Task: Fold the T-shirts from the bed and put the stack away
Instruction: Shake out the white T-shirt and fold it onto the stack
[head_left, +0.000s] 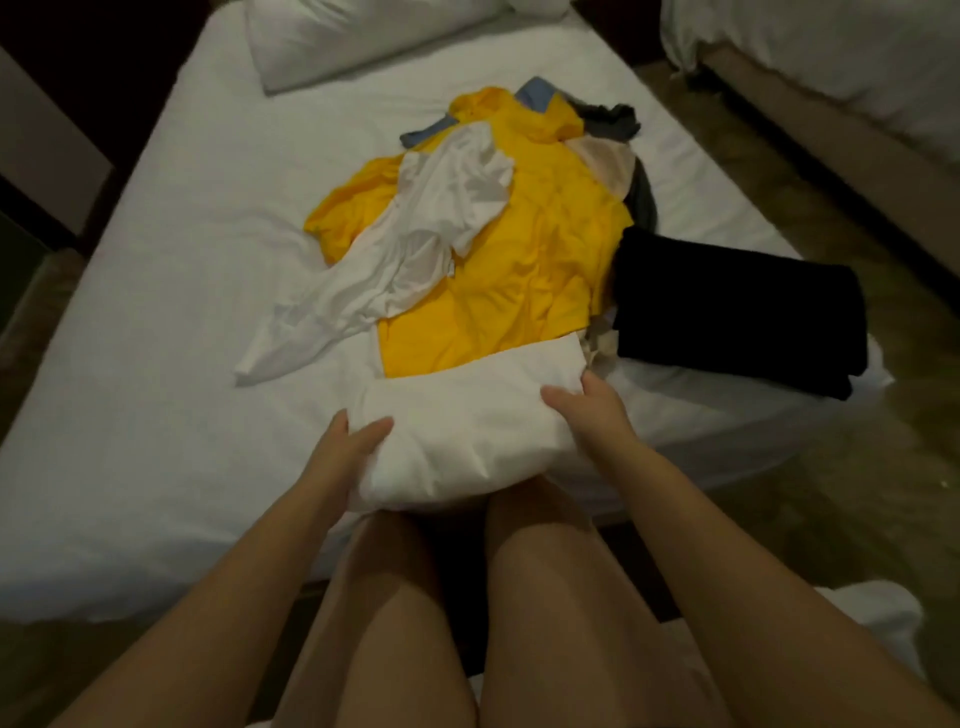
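Head view is showing you holding a folded white fabric T-shirt (467, 421) at the near edge of the white-sheeted bed (182, 234): your left hand (348, 449) is gripping its left side, your right hand (589, 410) is gripping its right corner, just beside a spread yellow T-shirt (524, 260).

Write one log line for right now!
step: folding | left hand and right hand: grip folded white T-shirt | waiting: spread yellow T-shirt | done: folded black garment
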